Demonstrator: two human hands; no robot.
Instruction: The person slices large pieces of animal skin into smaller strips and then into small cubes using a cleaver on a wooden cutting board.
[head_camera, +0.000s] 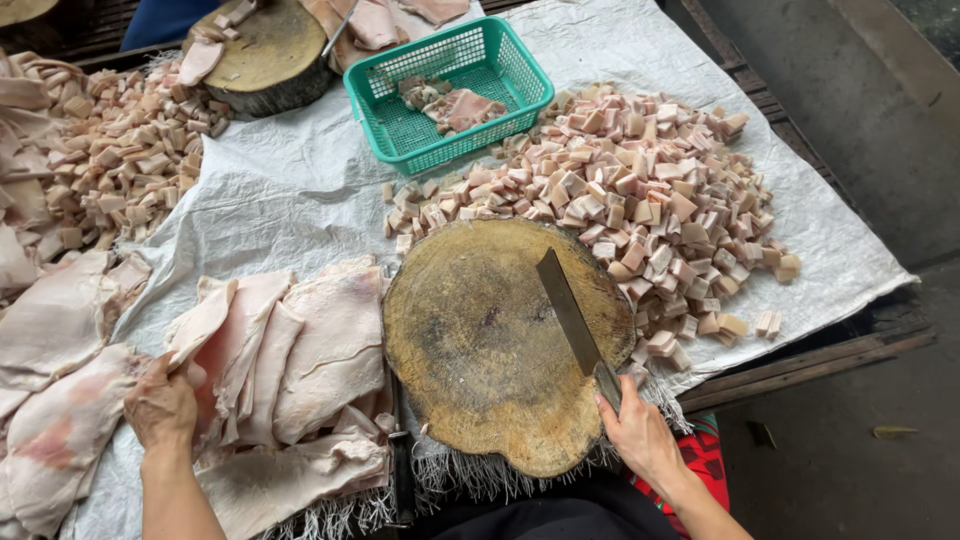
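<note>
**Two hands at a round chopping block, one on the knife, one on a slab of pork skin**

Two bare hands work at a low surface (300, 190) covered with a white woven sheet. The right hand (640, 432) has its grip closed around the handle of a long cleaver (570, 312), whose flat blade lies on the round wooden chopping block (500, 340), pointing away from the person and slightly left. The block's top carries nothing but the blade.

The left hand (160, 405) reaches to the left of the block, its fingers curled and pinching the near edge of a pale pink slab of pork skin (215, 325). That slab lies on top of a pile of slabs (310, 350) stacked just beside the block, touching its left rim. More large pieces spread out further left, along the edge of the view.

Beyond the block and to its right, a broad heap of small cut cubes (640, 200) lies on the sheet, its near edge touching the block's far rim. A green plastic basket (505, 65) stands behind that heap, with a few pink pieces inside. At the far left a second heap of cubes (120, 150) lies beside a second round block (265, 55), which bears a few scraps. A dark strip of ground (850, 140) runs along the right
</note>
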